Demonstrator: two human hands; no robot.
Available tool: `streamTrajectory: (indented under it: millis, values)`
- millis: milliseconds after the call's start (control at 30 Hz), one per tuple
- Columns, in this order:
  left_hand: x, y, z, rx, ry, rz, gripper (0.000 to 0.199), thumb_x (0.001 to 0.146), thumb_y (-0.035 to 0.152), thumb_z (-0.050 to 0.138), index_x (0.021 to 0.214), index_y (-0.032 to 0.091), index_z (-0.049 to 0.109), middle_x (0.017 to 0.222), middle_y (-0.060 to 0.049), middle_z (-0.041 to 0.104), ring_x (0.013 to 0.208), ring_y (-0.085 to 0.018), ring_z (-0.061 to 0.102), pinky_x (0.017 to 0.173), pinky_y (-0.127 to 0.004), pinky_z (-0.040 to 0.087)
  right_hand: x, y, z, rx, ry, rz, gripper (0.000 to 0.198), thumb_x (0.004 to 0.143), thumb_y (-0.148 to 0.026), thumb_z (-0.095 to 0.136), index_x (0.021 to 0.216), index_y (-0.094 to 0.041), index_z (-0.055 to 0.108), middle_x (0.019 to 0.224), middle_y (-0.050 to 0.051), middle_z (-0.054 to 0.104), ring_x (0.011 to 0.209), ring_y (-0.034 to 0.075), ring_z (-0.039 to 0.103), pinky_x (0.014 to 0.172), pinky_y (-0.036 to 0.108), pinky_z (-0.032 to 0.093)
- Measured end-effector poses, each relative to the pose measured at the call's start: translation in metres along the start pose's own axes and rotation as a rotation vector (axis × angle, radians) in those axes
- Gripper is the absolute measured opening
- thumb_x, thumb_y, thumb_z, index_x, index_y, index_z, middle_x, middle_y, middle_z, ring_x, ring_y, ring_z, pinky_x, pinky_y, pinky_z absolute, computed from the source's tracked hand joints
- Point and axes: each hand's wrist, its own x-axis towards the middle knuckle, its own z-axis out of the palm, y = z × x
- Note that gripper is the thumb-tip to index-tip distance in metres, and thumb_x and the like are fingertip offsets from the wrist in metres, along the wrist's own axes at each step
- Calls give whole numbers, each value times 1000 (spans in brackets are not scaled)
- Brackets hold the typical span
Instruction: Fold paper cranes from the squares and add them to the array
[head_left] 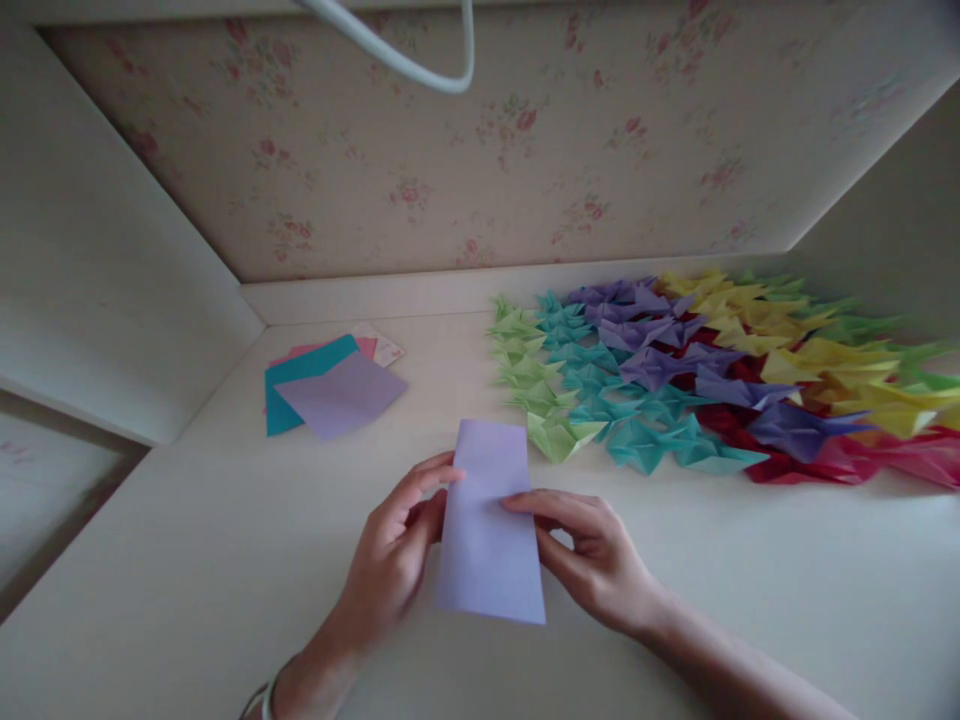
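Note:
A lavender sheet of paper (491,550), folded into a tall rectangle, is held up between my two hands in the lower middle of the view. My left hand (397,540) grips its left edge, with fingertips over the front and the thumb at the side. On the right edge, my right hand (592,555) pinches the paper, its index finger lying on the front face and the thumb behind. The back of the paper is hidden from me.
Flat sheets lie at the back left: a lavender one (345,395), a teal one (300,370) and pink ones beneath. Rows of folded paper cranes, green (555,435), teal (637,440), purple (652,365), yellow (832,375) and red (817,460), cover the back right. A white cable (397,60) hangs above.

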Motion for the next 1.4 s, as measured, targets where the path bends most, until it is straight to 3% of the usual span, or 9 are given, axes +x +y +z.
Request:
streamTrajectory:
  millis: [100, 200, 400, 500, 633, 900, 1100, 1267, 1400]
  values:
    - [-1, -1, 1, 114, -59, 65, 22, 84, 29, 65, 102, 22, 75, 118, -8, 72, 64, -14, 68, 50, -20, 51, -2, 1, 0, 12, 2, 17, 30, 87, -18, 57, 112, -22, 74, 98, 10, 79, 80, 22, 74, 58, 26, 57]
    - [-2, -5, 1, 123, -72, 138, 21, 83, 25, 68, 103, 23, 77, 108, -7, 75, 71, -17, 70, 56, -21, 55, -3, 1, 0, 21, -8, 20, 34, 88, -26, 62, 120, -21, 70, 92, 9, 79, 71, 21, 72, 60, 29, 58]
    - [-3, -6, 1, 70, -187, 160, 17, 91, 27, 63, 89, 21, 79, 95, -6, 72, 65, -14, 67, 55, -24, 58, -2, -2, 0, 59, -6, -1, 20, 91, -35, 65, 93, -19, 77, 84, 7, 77, 69, 19, 70, 61, 26, 54]
    - [-5, -1, 2, 157, -228, 140, 24, 92, 31, 63, 78, 19, 78, 92, -7, 69, 73, -16, 66, 59, -23, 57, -1, -2, 0, 64, 19, 15, 31, 94, -36, 60, 74, -18, 74, 73, 5, 74, 67, 17, 68, 58, 23, 51]
    - [-9, 6, 5, 171, -252, 93, 18, 92, 32, 63, 96, 20, 77, 95, -6, 70, 81, -18, 66, 67, -24, 56, -2, 0, 1, 81, 77, 67, 31, 95, -37, 60, 74, -17, 72, 70, 5, 72, 64, 16, 66, 57, 23, 48]
    - [-6, -5, 0, 268, -7, 57, 34, 91, 39, 64, 121, 23, 69, 112, -8, 75, 89, -21, 71, 72, -26, 58, 0, -3, 4, 44, -34, 91, 33, 94, -36, 56, 68, -17, 61, 66, 1, 58, 61, 14, 51, 58, 25, 40]
    - [-3, -3, 3, 364, -64, 146, 26, 91, 34, 64, 112, 24, 77, 112, -8, 77, 92, -24, 73, 71, -25, 60, -2, 1, 7, 100, 0, 197, 26, 94, -40, 57, 86, -16, 67, 70, 2, 61, 63, 14, 52, 56, 24, 41]
    - [-2, -5, 5, 296, -94, 83, 34, 91, 35, 64, 121, 22, 72, 108, -9, 77, 81, -21, 73, 65, -27, 63, 0, 7, 11, 133, 89, 207, 26, 95, -39, 57, 109, -20, 69, 93, 6, 71, 72, 17, 62, 60, 24, 48]
    - [-1, -10, 6, 244, -170, 32, 41, 92, 34, 63, 131, 21, 65, 118, -10, 74, 92, -24, 72, 77, -32, 63, 1, 11, 12, 107, 152, 224, 28, 94, -40, 58, 109, -20, 72, 94, 8, 74, 73, 19, 66, 59, 25, 52]
